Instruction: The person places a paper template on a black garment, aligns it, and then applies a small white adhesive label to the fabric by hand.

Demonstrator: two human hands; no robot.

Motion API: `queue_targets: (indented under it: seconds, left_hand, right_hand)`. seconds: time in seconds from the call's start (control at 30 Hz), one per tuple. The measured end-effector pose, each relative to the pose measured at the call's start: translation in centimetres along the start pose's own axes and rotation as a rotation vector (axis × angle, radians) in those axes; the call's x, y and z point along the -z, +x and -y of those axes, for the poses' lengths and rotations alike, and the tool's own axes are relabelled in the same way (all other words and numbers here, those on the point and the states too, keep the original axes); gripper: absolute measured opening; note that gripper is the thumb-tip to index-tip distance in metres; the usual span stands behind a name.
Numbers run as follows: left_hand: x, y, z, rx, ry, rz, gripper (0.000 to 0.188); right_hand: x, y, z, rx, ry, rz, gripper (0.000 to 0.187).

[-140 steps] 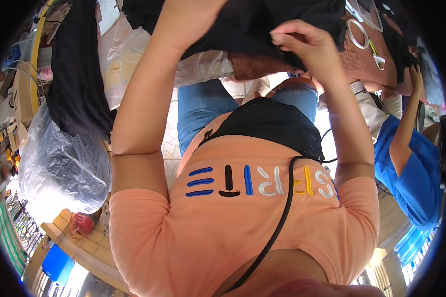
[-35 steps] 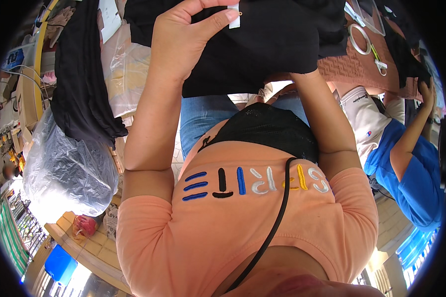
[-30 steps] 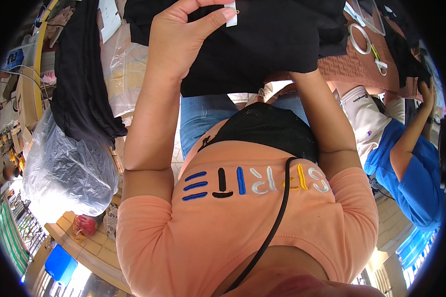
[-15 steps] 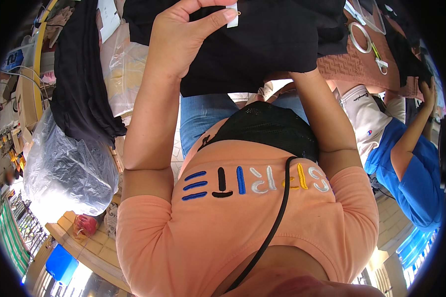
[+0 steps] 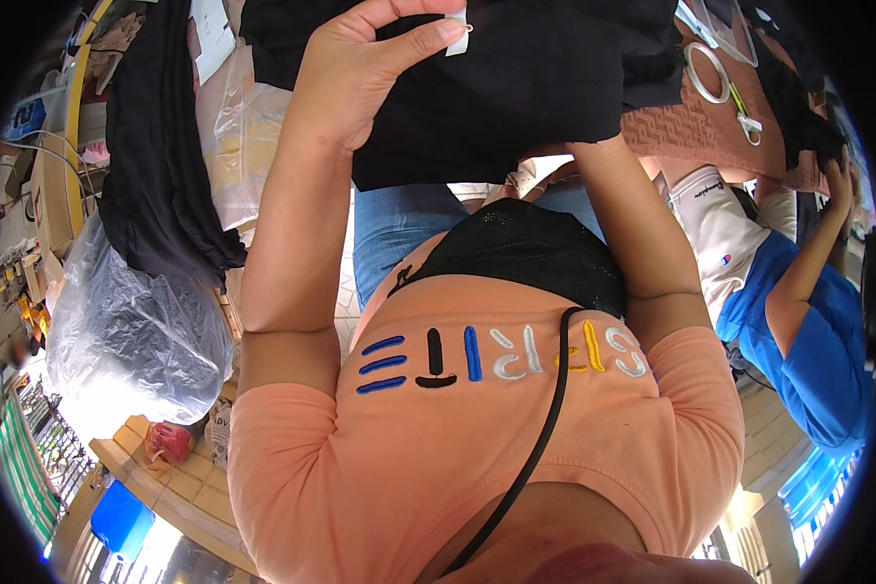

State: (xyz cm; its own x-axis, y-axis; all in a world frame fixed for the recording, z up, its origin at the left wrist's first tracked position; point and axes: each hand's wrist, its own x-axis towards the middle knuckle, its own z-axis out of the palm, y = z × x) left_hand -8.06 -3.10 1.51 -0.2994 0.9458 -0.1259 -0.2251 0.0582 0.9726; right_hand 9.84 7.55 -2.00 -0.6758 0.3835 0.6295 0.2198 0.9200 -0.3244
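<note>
My left hand is closed in a pinch at the top edge. Between its thumb and finger is a small white tag with a tiny gold-coloured bit at its side. Behind the tag spreads a black cloth, which hangs over the table edge above my lap. My right hand reaches in under this cloth from the right; only the wrist area shows, and its fingers are hidden.
A brown patterned table cover bears a white tape roll and a yellow-green cutter. Left are a draped black cloth and a clear plastic bag. A person in blue works at the right.
</note>
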Motion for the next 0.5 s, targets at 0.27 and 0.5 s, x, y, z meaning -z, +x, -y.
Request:
queue_targets:
  seconds: [0.27,0.5]
  left_hand:
    - [-1.0,1.1,-2.5,-0.220,0.205,0.039,0.021]
    - [0.6,3.0,3.2,0.045,0.229,0.117,0.021]
  right_hand:
    - [0.1,-3.0,-1.8,-0.131,-0.101,0.120,0.029]
    - [7.9,-5.0,1.9,-0.198,0.155,0.758,0.025]
